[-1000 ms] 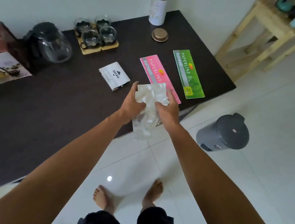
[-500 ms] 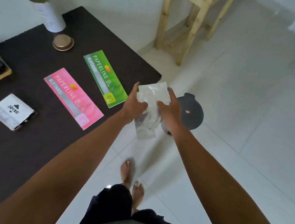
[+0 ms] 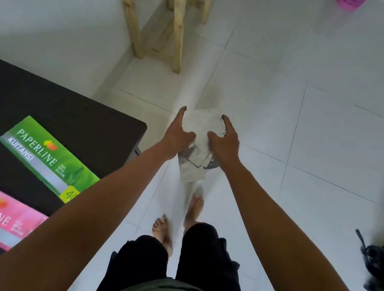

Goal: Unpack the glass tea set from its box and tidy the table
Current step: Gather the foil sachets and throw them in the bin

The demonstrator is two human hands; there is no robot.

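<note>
Flat green rectangular paper booklet (image 3: 48, 159) on the dark table: "PAPERLINE", "KUITANSI" on a grey strip below it; yellow corner tab, "40" partly hidden by the arm. Small print unreadable. Flat pink rectangular paper booklet (image 3: 1, 218): "PERLINE" and "NSI" visible, rest cut by the frame edge.

Item: crumpled sheet of clear, silvery plastic wrapping (image 3: 198, 143), off the dark tabletop (image 3: 78, 112), just beyond its right corner. You grip it between your left hand (image 3: 179, 136) and right hand (image 3: 223, 145), lower folds hanging creased over white floor.
</note>
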